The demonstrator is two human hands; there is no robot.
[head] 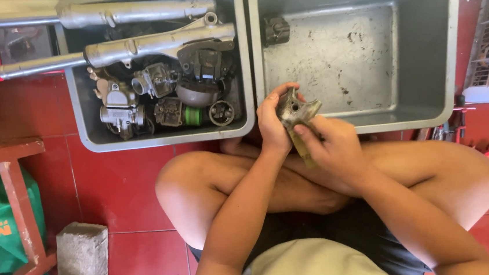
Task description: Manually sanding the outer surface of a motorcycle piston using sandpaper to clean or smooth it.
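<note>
Left hand (272, 125) grips small grey metal part (296, 111); right hand (334, 151) pinches its lower end. Part sits above crossed legs, just in front of empty grey tub (453, 51) (2 tubs present). Risk: slip from greasy grip, part dropping onto red tile floor (126, 187).

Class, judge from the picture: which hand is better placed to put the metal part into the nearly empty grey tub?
Probably the right hand: it grips the metal part nearest the nearly empty grey tub.
</note>
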